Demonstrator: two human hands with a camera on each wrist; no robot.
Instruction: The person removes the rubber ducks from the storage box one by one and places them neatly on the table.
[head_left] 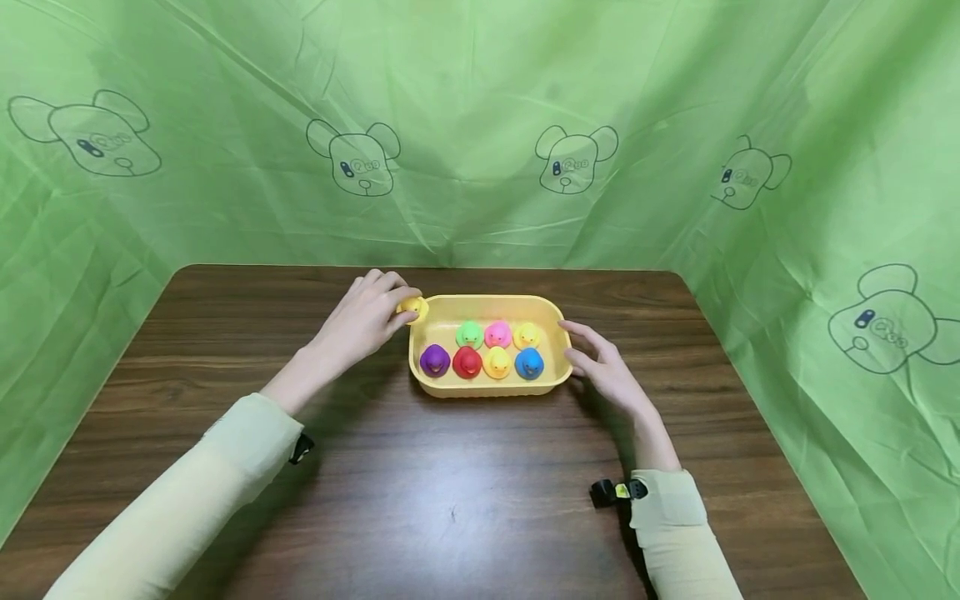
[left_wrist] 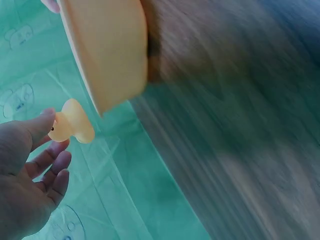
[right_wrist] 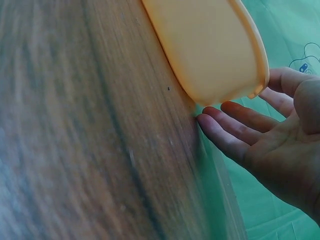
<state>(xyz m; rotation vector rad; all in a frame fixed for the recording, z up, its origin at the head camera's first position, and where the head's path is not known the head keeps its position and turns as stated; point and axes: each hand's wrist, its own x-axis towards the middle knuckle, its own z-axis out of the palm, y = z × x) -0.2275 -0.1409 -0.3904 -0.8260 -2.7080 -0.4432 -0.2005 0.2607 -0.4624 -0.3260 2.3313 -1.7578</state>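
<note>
A yellow rubber duck is pinched between the thumb and fingers of my left hand, at the back left corner of a yellow plastic basin. In the left wrist view this duck is just beside the basin's rim. My right hand rests against the basin's right end, its thumb near the rim and its fingers extended along the outer wall. Inside the basin sit a purple duck, a red duck, a blue duck, a green duck, a pink duck and two yellow ducks.
The basin stands on a dark wooden table, towards its back edge. A green cloth printed with cartoon heads hangs behind the table and along both sides. Small black devices are strapped to both wrists.
</note>
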